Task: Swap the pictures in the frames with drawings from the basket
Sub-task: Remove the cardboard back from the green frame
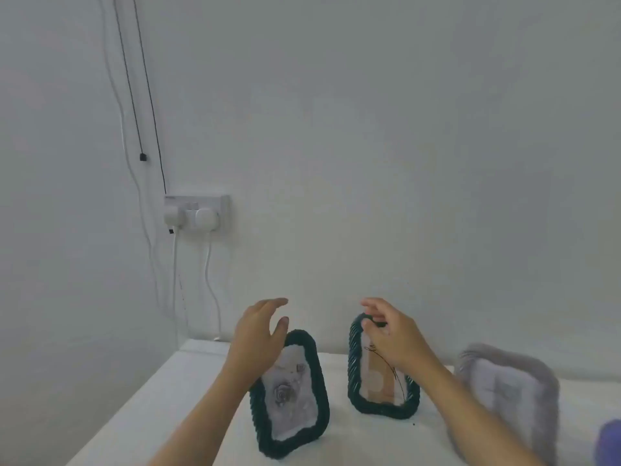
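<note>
Beneath hands, dark frames, one seemingly pinched.

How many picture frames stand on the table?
3. One dark green frame by the left hand, a second green frame gripped by the right hand, a blurred grey frame far right. Others may be off-camera.

Green rose-picture frame, green sketch frame, grey fuzzy frame, all upright.
</note>
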